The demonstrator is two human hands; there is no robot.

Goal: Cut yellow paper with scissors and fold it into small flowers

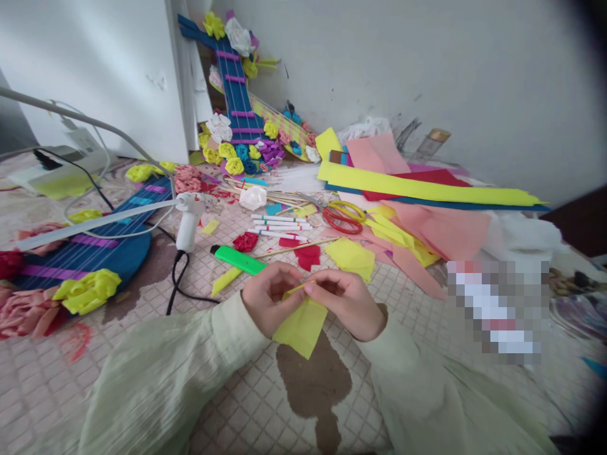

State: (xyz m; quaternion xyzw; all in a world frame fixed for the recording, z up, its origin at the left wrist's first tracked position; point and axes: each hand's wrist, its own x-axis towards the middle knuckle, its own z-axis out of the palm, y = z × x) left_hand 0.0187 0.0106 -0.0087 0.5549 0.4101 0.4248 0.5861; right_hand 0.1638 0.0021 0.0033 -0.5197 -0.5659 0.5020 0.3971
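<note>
A small sheet of yellow crepe paper [303,327] hangs between my two hands at the middle of the view. My left hand [272,298] pinches its upper left edge between thumb and fingers. On the right, my right hand [348,300] pinches the top edge, its thumb close to the left fingertips. The upper edge of the sheet looks folded or rolled at the fingertips. Just beyond my left hand lies a bright green cutter [239,259], and another yellow paper piece [351,258] rests behind my right hand.
White glue gun [186,221] with cable stands left. Blue paper guitar [135,253] with crepe flowers lies far left; another blue guitar [239,95] leans at the back. Scissors [344,218], markers [279,224], sticks and crepe sheets [436,227] spread behind and right. A blurred patch covers something right.
</note>
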